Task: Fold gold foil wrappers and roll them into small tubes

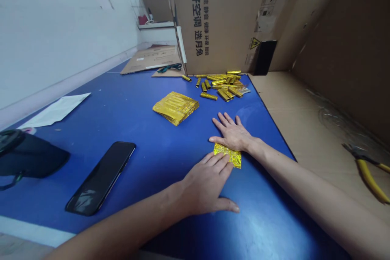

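My left hand (207, 180) lies flat, fingers extended, fingertips pressing the near-left edge of the gold foil sheet (229, 155). My right hand (234, 134) lies flat and open across its far edge. Neither hand grips. The sheet sits between both palms on the blue table (131, 122), long axis running left-far to right-near. The foil stack (176, 107) lies beyond, left; rolled foil pieces (222, 85) farther back.
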Available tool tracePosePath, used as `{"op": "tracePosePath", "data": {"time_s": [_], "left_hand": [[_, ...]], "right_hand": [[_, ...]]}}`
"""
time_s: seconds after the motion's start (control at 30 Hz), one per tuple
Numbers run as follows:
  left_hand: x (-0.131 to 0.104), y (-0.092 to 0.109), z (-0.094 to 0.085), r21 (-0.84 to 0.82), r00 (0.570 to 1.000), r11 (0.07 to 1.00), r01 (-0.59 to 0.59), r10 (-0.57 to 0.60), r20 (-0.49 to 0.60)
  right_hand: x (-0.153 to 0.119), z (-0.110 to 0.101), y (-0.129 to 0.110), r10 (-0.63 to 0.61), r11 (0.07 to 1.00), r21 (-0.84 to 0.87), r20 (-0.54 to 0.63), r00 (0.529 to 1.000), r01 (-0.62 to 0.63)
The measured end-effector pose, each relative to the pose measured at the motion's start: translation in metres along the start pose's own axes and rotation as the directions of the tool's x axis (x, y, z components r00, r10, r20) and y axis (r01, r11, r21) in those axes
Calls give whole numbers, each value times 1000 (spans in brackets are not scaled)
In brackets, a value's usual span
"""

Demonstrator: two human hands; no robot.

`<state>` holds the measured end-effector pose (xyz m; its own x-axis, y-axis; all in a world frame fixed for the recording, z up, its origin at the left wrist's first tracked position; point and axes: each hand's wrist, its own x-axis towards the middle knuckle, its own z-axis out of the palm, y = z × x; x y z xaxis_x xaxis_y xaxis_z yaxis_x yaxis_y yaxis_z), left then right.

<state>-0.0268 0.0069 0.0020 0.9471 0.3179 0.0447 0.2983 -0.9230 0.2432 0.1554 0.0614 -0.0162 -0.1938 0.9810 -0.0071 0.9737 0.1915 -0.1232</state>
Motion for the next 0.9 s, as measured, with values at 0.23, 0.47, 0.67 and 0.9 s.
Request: {"op": "tracePosePath", "data": {"time_s": [0.23,0.47,0.67,0.9], "left_hand": [[0,2,6,-23,1000,1000,18,-18,-25],[-2,3,8,-34,999,999,27,-28,-32],[-2,3,10,-14,996,999,37,-38,-81],[-2,4,11,-18,994,999,26,-28,-106]], "right_hand": [[0,1,3,-7,1000,13,-21,1000,8],[0,0,4,-17,995,98,-71,997,24],[-2,-8,10,9,989,144,-95,995,5],[-8,-9,-9,-15,995,101,-56,998,21]]}}
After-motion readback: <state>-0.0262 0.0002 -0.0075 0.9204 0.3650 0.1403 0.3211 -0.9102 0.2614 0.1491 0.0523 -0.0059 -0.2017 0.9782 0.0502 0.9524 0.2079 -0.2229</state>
